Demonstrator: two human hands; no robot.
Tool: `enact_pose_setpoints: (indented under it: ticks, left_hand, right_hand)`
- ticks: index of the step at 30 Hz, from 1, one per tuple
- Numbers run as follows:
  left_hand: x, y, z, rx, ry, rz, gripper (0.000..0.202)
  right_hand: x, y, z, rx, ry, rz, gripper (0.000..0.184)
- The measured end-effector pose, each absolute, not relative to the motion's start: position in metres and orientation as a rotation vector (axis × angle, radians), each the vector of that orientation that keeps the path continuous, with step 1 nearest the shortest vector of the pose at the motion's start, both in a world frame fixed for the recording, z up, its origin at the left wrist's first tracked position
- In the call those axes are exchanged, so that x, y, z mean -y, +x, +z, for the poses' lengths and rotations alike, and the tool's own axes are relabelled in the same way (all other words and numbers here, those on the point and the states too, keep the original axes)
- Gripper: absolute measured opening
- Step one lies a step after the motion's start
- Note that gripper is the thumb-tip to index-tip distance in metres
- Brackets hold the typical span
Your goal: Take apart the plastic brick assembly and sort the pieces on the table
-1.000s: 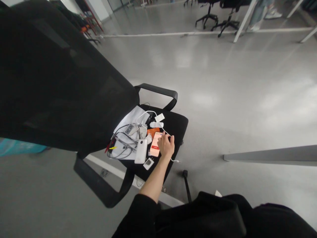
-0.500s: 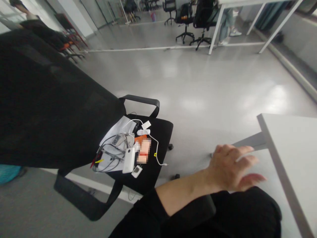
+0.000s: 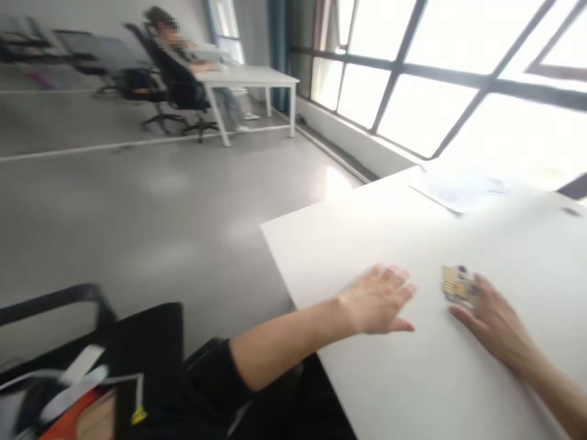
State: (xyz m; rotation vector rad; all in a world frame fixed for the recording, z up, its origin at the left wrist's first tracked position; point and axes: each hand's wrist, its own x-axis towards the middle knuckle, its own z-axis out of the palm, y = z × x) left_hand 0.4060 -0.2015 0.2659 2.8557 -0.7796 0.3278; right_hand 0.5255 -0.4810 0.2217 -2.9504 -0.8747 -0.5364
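My left hand point(image 3: 376, 300) hovers flat over the near left part of the white table point(image 3: 348, 232), fingers stretched out and apart, holding nothing. My right hand point(image 3: 493, 318) rests on the table further right, its fingertips at a small yellowish circuit board point(image 3: 456, 285) that lies on the tabletop. Motion blur hides whether those fingers grip the board or only touch it.
Sheets of paper point(image 3: 458, 186) lie at the table's far side by the bright windows. The black chair seat point(image 3: 92, 379) with white cables and an orange item sits at lower left. Far back, a person sits in a chair at another white desk point(image 3: 243, 76).
The view has swung right from the chair to the white table. My left hand has travelled from the phone on the chair seat to above the tabletop. My right hand has come into view.
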Motion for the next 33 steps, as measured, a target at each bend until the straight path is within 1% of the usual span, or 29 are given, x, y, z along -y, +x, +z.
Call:
enact_pose_setpoints:
  ticks: [1, 2, 5, 8, 10, 13, 17, 20, 22, 27, 33]
  left_hand:
    - [0.206, 0.419, 0.26, 0.798, 2.838, 0.288, 0.071]
    - [0.211, 0.433, 0.255, 0.793, 2.835, 0.241, 0.073]
    - [0.228, 0.47, 0.241, 0.734, 2.864, 0.121, 0.077]
    - [0.245, 0.5, 0.234, 0.789, 2.843, 0.137, 0.086]
    - [0.254, 0.517, 0.233, 0.807, 2.843, 0.15, 0.093]
    - [0.265, 0.538, 0.233, 0.765, 2.872, 0.156, 0.1]
    - [0.276, 0.557, 0.234, 0.75, 2.867, 0.18, 0.106]
    - [0.286, 0.567, 0.236, 0.807, 2.837, 0.179, 0.105]
    - [0.292, 0.572, 0.237, 0.841, 2.834, 0.157, 0.101]
    - [0.299, 0.578, 0.241, 0.91, 2.831, 0.125, 0.086]
    - [0.297, 0.577, 0.242, 0.913, 2.8, 0.212, 0.079]
  right_hand:
    - [0.484, 0.526, 0.219, 0.891, -2.981, -0.406, 0.078]
    - [0.483, 0.528, 0.218, 0.863, -3.005, -0.313, 0.082]
    - [0.471, 0.537, 0.22, 0.732, -3.015, -0.125, 0.083]
    - [0.456, 0.546, 0.23, 0.702, -2.926, -0.023, 0.09]
    - [0.451, 0.55, 0.237, 0.71, -2.854, -0.003, 0.09]
    - [0.454, 0.553, 0.244, 0.717, -2.751, -0.032, 0.083]
    - [0.483, 0.541, 0.251, 0.597, -2.692, -0.129, 0.077]
    - [0.509, 0.52, 0.252, 0.569, -2.724, -0.154, 0.067]
    - [0.518, 0.508, 0.25, 0.623, -2.74, -0.115, 0.064]
    - [0.511, 0.503, 0.242, 0.663, -2.757, -0.077, 0.069]
    - [0.498, 0.517, 0.244, 0.692, -2.748, -0.078, 0.072]
